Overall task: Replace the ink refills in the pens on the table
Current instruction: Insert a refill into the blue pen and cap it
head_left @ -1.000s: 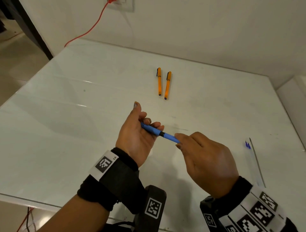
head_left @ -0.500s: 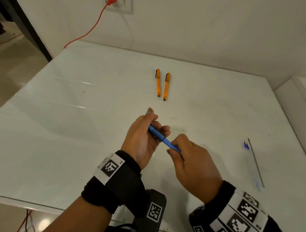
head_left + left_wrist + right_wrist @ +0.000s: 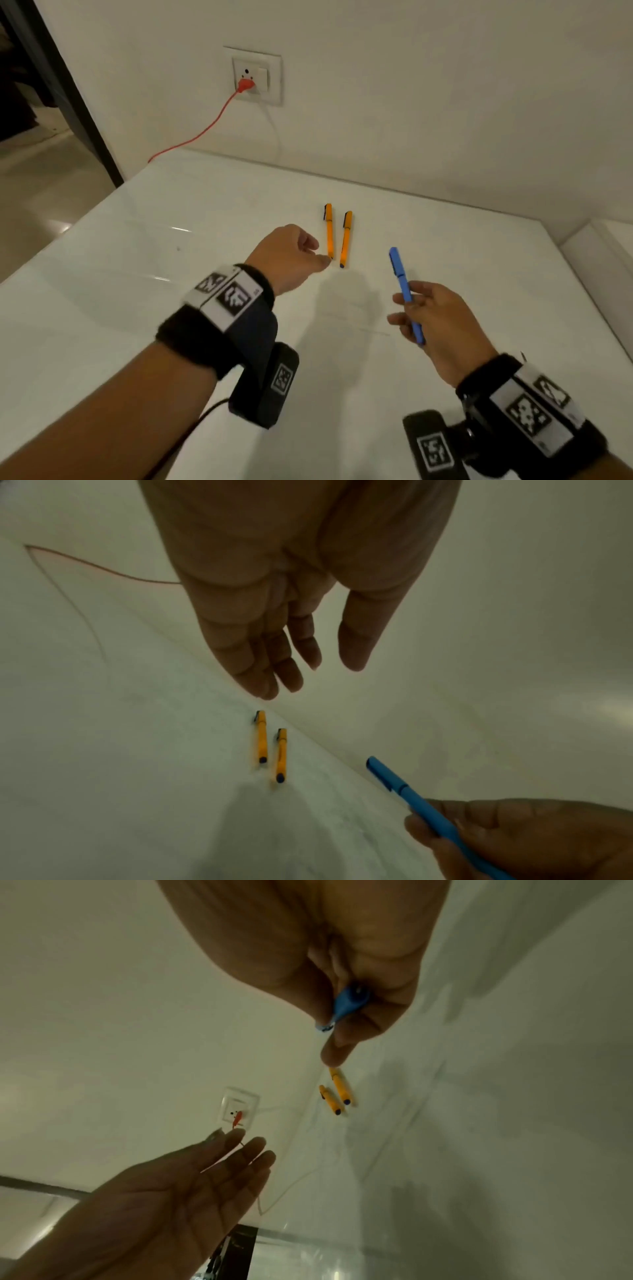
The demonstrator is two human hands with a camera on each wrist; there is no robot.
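My right hand [image 3: 416, 308] grips a blue pen [image 3: 404, 291] by its lower barrel, capped end pointing away and up, held above the white table [image 3: 137, 308]. The same blue pen [image 3: 421, 807] shows in the left wrist view and end-on as the blue pen [image 3: 346, 1005] in the right wrist view. My left hand [image 3: 308, 251] hovers empty with relaxed fingers [image 3: 267, 674], just left of two orange pens [image 3: 337, 236] lying side by side near the back wall. The orange pens [image 3: 270, 748] and orange pens [image 3: 337, 1093] lie untouched on the table.
A wall socket [image 3: 253, 78] with a red plug and red cable [image 3: 202, 133] sits on the back wall above the table's far-left corner. A dark doorway [image 3: 30, 85] is at the left. A raised white ledge [image 3: 603, 246] borders the table on the right.
The hands came apart. My left hand let go of the blue pen and moved forward toward the orange pens; my right hand kept the pen and swung it rightward. The head view tilted up.
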